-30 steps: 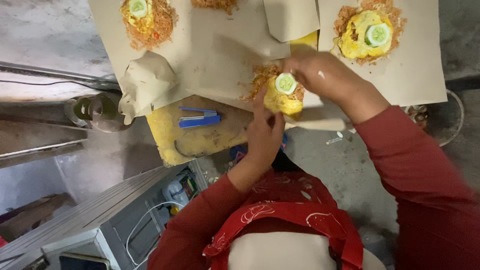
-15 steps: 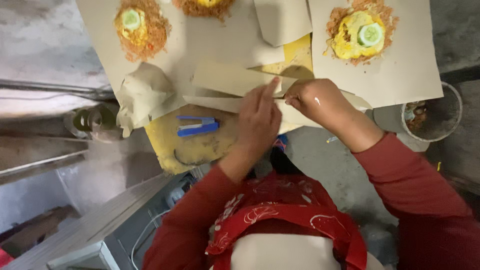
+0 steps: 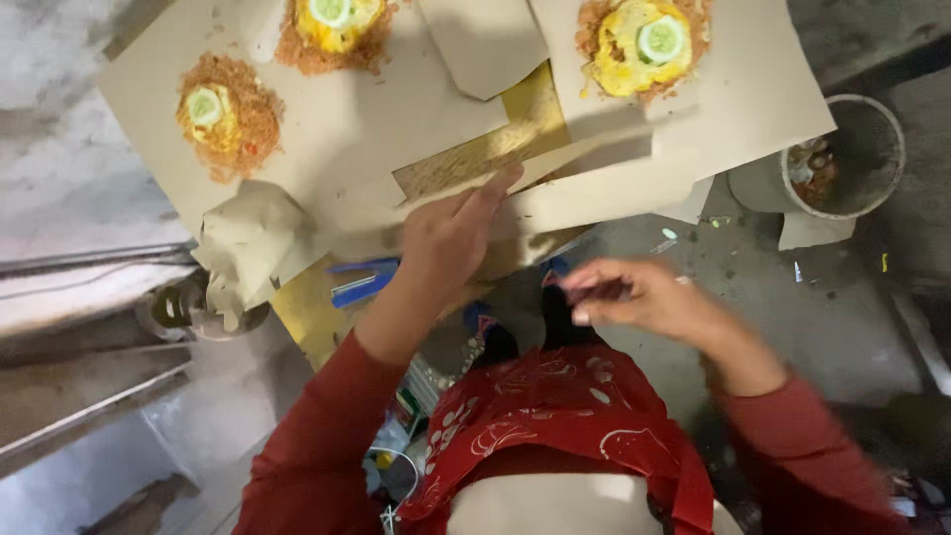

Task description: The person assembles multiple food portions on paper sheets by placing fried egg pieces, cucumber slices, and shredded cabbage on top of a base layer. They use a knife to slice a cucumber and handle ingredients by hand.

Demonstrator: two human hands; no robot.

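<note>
Since half a second ago, my right hand left the folded brown paper packet and is pulled back, fingers loosely curled, empty. My left hand presses flat on it, over the yellow board.

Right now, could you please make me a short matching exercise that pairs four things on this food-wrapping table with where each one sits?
Things:
1. left hand
2. right hand
3. bucket
4. stapler

Places:
A. at the far right, beside the table
B. pressing on the folded brown paper
C. on the yellow board, left of the left forearm
D. drawn back near the body, off the paper

Pairs: 1-B, 2-D, 3-A, 4-C
</note>
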